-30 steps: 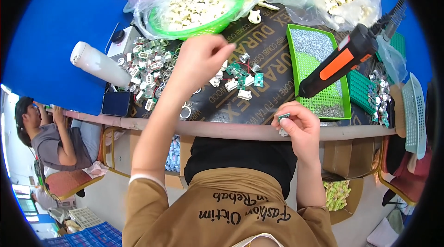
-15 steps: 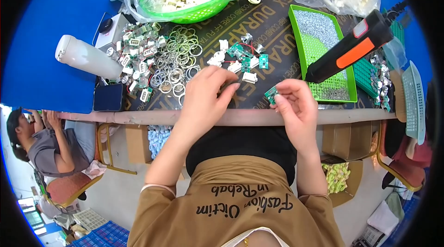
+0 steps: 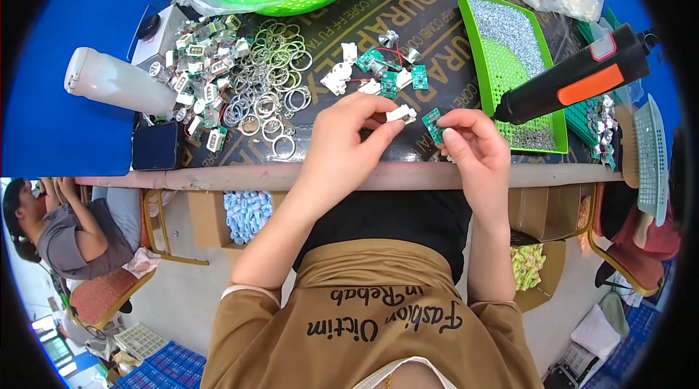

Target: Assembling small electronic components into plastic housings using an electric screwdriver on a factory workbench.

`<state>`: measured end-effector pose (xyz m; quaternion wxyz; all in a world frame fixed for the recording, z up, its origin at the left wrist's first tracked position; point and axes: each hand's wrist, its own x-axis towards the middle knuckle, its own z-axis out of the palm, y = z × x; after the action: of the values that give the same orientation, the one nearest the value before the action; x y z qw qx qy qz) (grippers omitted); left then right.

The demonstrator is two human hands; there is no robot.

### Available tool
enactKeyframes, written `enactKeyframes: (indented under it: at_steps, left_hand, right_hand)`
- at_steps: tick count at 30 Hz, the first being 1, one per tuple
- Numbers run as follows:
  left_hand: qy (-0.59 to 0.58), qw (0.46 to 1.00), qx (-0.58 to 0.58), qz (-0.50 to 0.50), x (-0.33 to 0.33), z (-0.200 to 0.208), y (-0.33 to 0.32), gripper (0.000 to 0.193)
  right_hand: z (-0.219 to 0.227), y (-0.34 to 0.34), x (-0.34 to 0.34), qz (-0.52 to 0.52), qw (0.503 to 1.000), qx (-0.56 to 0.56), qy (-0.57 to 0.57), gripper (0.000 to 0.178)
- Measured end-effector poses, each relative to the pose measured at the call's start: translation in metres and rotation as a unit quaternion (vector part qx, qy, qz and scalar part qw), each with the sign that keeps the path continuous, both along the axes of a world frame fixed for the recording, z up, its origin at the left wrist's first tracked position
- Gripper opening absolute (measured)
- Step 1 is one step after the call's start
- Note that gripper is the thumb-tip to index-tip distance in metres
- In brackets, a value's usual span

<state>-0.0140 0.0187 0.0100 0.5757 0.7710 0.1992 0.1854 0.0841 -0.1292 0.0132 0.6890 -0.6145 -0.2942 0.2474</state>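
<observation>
A small white plastic housing (image 3: 401,114) is pinched between the thumb and fingers of my left hand (image 3: 351,143). Close to its right, my right hand (image 3: 477,150) grips a little green circuit board (image 3: 433,125) by its edge. The two parts are near each other but apart. Just beyond my hands lies a loose group of green circuit boards (image 3: 389,83), white housings (image 3: 337,78) and silvery reflector cups (image 3: 389,39), some joined by red wires.
At left are assembled white-and-green modules (image 3: 210,92), metal key rings (image 3: 280,54), a phone (image 3: 155,147) and a white bottle (image 3: 116,82). A black-and-orange electric screwdriver (image 3: 575,82) leans over a green screw tray (image 3: 558,123). A green basket (image 3: 306,2) stands behind. A co-worker (image 3: 80,225) sits left.
My left hand has picked up a white housing from the table and brought it towards the board. The right hand has turned the circuit board more upright. The whole view has shifted slightly.
</observation>
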Motion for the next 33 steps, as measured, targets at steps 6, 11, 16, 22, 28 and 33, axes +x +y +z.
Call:
enactKeyframes:
  at_steps: [6,11,16,22,28,33]
  left_hand:
    - [-0.112,0.931,-0.342,-0.066,-0.012,0.002,0.006,0.021]
    - [-0.166,0.926,-0.325,-0.099,-0.020,0.003,0.004,0.020]
    - [-0.177,0.928,-0.316,-0.086,-0.022,0.007,0.001,0.021]
    - [-0.189,0.933,-0.297,-0.068,-0.025,0.013,-0.008,0.029]
    - [-0.192,0.956,-0.221,-0.033,-0.025,0.018,-0.014,0.044]
    - [-0.247,0.965,-0.084,-0.032,-0.023,0.014,-0.017,0.048]
  right_hand:
    - [0.009,0.001,-0.003,0.041,0.998,0.054,0.000,0.025]
    - [0.017,0.007,-0.014,0.012,0.997,0.054,-0.044,0.033]
    - [0.020,0.006,-0.010,0.015,0.982,0.009,-0.189,0.029]
    - [0.027,0.006,-0.013,0.007,0.973,-0.011,-0.232,0.021]
    - [0.019,0.003,-0.014,0.029,0.998,0.059,-0.017,0.015]
    - [0.019,0.005,-0.006,0.077,0.992,0.092,0.026,0.012]
